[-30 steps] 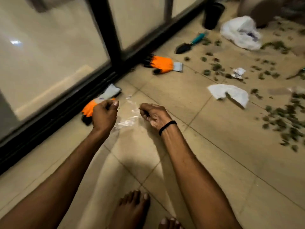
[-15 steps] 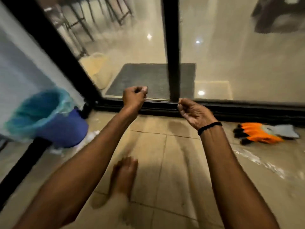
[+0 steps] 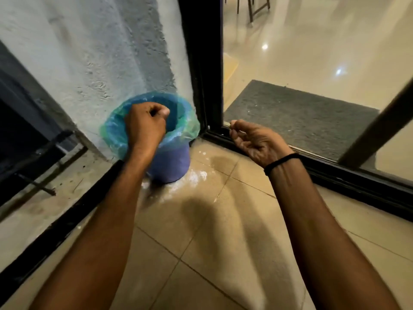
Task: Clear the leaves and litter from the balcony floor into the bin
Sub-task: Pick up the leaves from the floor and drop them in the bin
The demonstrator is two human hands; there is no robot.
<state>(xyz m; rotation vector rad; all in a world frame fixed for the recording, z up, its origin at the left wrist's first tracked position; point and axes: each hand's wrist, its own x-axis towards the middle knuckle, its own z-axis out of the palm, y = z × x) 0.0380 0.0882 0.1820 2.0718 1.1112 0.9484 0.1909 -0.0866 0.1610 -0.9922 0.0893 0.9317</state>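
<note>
Beige floor tiles end at a corner of rough wall and black door frame, where the bin stands. The left hand hangs over its mouth, hiding part of it, grip curled. The right hand is pinched beside the frame, and what either grip holds cannot be told.

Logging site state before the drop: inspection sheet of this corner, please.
Surface: tiled floor, white powdery smear by the bin.
Job's things: blue bin with green liner, upright in the corner; no leaves or litter in view.
Clutter: nothing seen.
Hands: left hand fisted over the bin mouth; right hand beside it, fingertips pinched; contents unclear.
Cables: nothing seen.
Surroundings: rough white wall, black door frame, grey mat behind glass.
</note>
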